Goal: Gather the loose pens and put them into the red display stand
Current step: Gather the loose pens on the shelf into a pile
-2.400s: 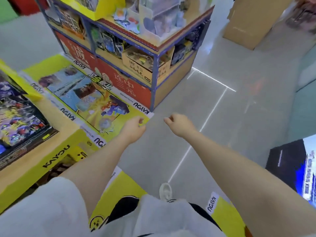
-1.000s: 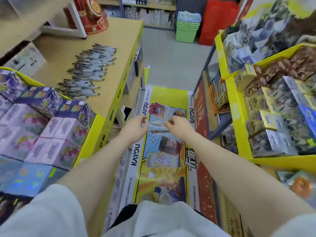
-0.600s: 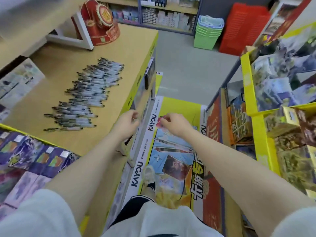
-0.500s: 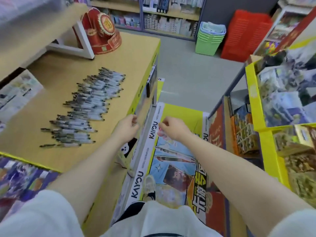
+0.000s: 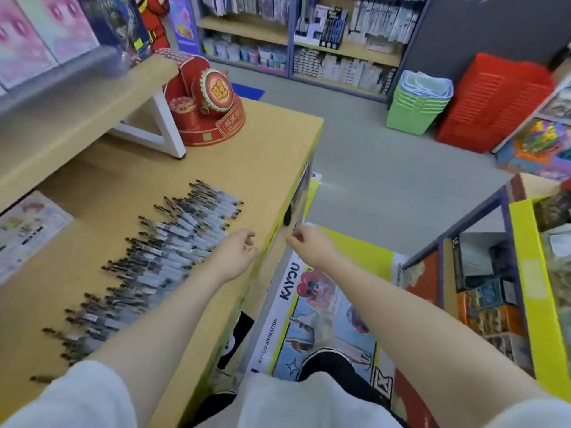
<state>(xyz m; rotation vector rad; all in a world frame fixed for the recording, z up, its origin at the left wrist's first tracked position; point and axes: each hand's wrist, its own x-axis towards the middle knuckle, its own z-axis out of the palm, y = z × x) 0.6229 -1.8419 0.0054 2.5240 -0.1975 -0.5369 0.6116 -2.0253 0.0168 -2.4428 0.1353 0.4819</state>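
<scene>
Fingers of both hands are loosely curled and nothing is held in them. The left hand [image 5: 235,254] is held over the wooden table [image 5: 272,149], just beside the near end of the pens [image 5: 160,257]; the right hand [image 5: 310,247] is held past the table's yellow edge, above the printed floor display [image 5: 315,304]. The pens are laid in a long slanting row (somewhat blurred) across the tabletop. The red display stand [image 5: 205,103] is set at the table's far end, well apart from them.
</scene>
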